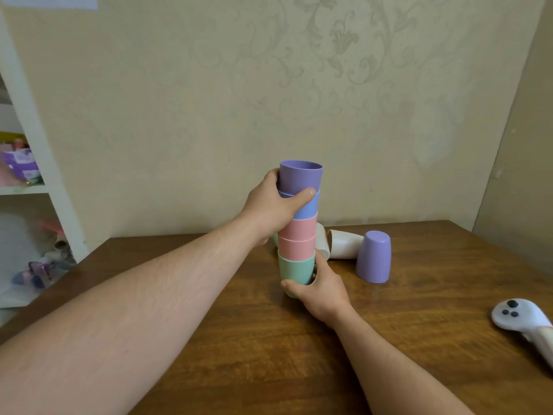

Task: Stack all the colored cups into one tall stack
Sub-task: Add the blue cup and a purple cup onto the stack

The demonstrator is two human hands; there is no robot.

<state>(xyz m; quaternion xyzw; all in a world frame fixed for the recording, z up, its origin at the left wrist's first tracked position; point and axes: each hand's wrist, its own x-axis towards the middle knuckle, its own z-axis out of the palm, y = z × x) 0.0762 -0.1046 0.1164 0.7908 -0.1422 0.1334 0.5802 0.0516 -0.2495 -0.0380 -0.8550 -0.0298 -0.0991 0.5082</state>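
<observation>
A nested stack of cups (299, 232) stands upright on the wooden table (269, 339): mint green at the bottom, two pink, blue, and a purple cup (300, 175) on top, mouth up. My left hand (269, 209) wraps the stack's upper part at the purple and blue cups. My right hand (321, 290) grips the green bottom cup (294, 269). To the right, another purple cup (374, 256) stands upside down. Behind it a white cup (342, 244) lies on its side, with a second white cup (322, 239) partly hidden behind the stack.
A white handheld controller (522, 320) lies at the table's right edge. A white shelf unit (36, 181) with toys and bags stands at the left. The wallpapered wall runs close behind the table.
</observation>
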